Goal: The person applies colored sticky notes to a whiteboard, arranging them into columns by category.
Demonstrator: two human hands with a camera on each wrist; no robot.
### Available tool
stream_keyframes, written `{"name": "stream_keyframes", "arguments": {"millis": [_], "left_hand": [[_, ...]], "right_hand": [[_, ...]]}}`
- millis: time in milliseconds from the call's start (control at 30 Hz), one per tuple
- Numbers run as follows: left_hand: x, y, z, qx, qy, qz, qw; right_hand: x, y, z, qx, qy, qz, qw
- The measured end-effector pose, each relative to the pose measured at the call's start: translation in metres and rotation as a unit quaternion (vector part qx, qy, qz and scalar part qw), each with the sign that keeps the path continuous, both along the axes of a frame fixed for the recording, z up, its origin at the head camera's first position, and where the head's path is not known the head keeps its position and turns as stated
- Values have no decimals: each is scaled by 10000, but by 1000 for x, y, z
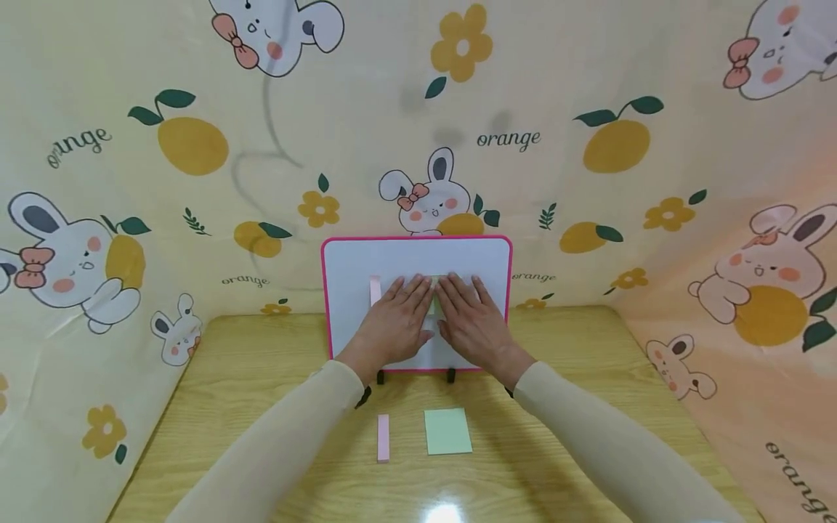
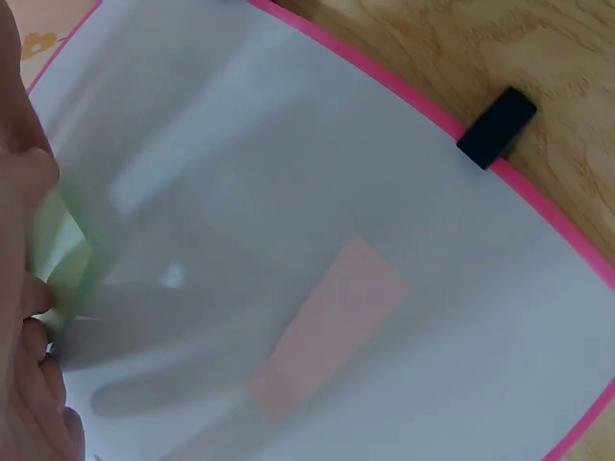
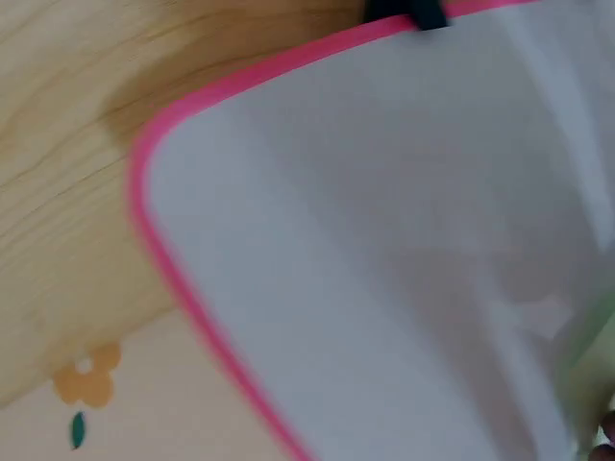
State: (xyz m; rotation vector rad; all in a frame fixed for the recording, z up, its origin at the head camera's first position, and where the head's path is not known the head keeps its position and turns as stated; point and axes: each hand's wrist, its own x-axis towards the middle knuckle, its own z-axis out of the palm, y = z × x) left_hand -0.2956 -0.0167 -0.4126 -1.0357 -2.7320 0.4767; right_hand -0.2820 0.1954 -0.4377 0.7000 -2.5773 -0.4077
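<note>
A white board (image 1: pixel 346 265) with a pink rim stands propped up in the head view. My left hand (image 1: pixel 395 319) and right hand (image 1: pixel 476 323) lie side by side on its face, fingers straight and pointing up. Under their fingertips is a light green sticky note (image 2: pixel 69 252), mostly covered in the head view. To the left of my left hand, a narrow pink sticky note (image 2: pixel 336 322) is stuck upright on the board. The right wrist view catches just an edge of the green note (image 3: pixel 588 370) and a fingertip.
Black stand feet (image 1: pixel 450 375) hold the board's lower edge. On the wooden table (image 1: pixel 261 378) in front lie a narrow pink sticky pad (image 1: pixel 383 439) and a square green sticky pad (image 1: pixel 447 431). Patterned cloth (image 1: pixel 392 87) hangs behind and at both sides.
</note>
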Motion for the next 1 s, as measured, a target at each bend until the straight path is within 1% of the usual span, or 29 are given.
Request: {"name": "stream_keyframes", "arguments": {"millis": [67, 133, 200, 300, 367, 433, 467, 533, 633, 700, 800, 867, 933, 1000], "left_hand": [[0, 0, -1, 110, -81, -7, 9999], [-1, 1, -2, 232, -149, -8, 9996], [-1, 2, -3, 251, -186, 5, 9995], [-1, 6, -3, 207, -159, -62, 9996], [-2, 10, -2, 202, -105, -219, 9995], [-4, 11, 0, 222, -24, -395, 9990], [-4, 11, 1, 214, 9, -434, 9988], [-5, 7, 4, 163, 94, -371, 9991], [-5, -2, 6, -27, 181, -54, 9998], [-6, -7, 7, -47, 194, 28, 9998], [-7, -10, 5, 37, 139, -122, 9998], [-7, -9, 5, 79, 94, -232, 9997], [-7, -9, 3, 23, 87, -213, 9997], [-7, -8, 4, -59, 97, -133, 9998]], "right_hand": [[2, 8, -2, 29, -114, -284, 9995], [4, 16, -3, 95, -127, -532, 9985], [5, 22, -5, 107, -119, -610, 9980], [5, 24, -7, 137, -80, -517, 9985], [5, 23, -8, 121, -84, -450, 9989], [6, 21, -8, 152, -97, -480, 9987], [6, 21, -8, 166, -118, -508, 9985], [6, 20, -8, 182, -152, -541, 9983], [5, 19, -7, 212, -123, -538, 9983], [4, 18, -5, 234, -24, -518, 9984], [2, 15, -1, 268, 201, -352, 9988], [-1, 10, 2, 309, 263, -142, 9991], [-6, 4, 4, 374, 260, 67, 9989], [-9, 3, 5, 424, 202, 123, 9988]]}}
